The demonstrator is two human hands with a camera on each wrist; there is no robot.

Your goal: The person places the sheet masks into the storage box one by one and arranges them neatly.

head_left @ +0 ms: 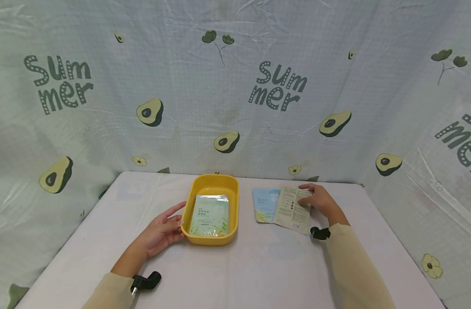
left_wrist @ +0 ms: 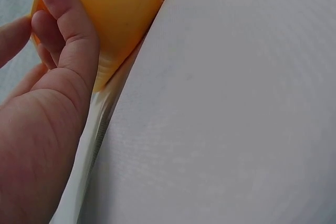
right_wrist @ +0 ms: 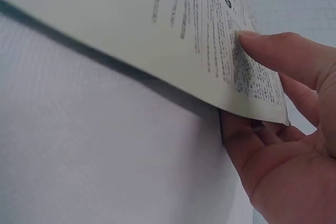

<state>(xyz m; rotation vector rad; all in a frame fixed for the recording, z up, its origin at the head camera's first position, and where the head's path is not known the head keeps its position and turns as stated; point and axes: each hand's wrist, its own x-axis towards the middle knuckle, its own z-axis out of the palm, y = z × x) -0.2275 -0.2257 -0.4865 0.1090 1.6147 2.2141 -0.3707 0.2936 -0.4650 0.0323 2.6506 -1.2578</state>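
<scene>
A yellow tray [head_left: 235,214] with a raised rim stands left of the table's middle. My left hand [head_left: 164,231] grips its left side, fingers bent against the outer wall and a fingertip at the rim. Inside the tray lies a silvery-green face mask packet [head_left: 209,216], printed side up. Over on the right, my right hand [head_left: 316,199] pinches the right edge of a cream face mask packet [head_left: 291,210], thumb on its printed back and fingers underneath. That edge is raised off the table in the right wrist view. The cream packet overlaps a blue face mask packet [head_left: 264,204].
A white cloth covers the table [head_left: 255,270]. Behind it hangs a pale curtain [head_left: 189,86] with avocado and lettering prints, which also closes off both sides. Each wrist carries a small black camera, the left [head_left: 146,282] and the right camera [head_left: 319,233].
</scene>
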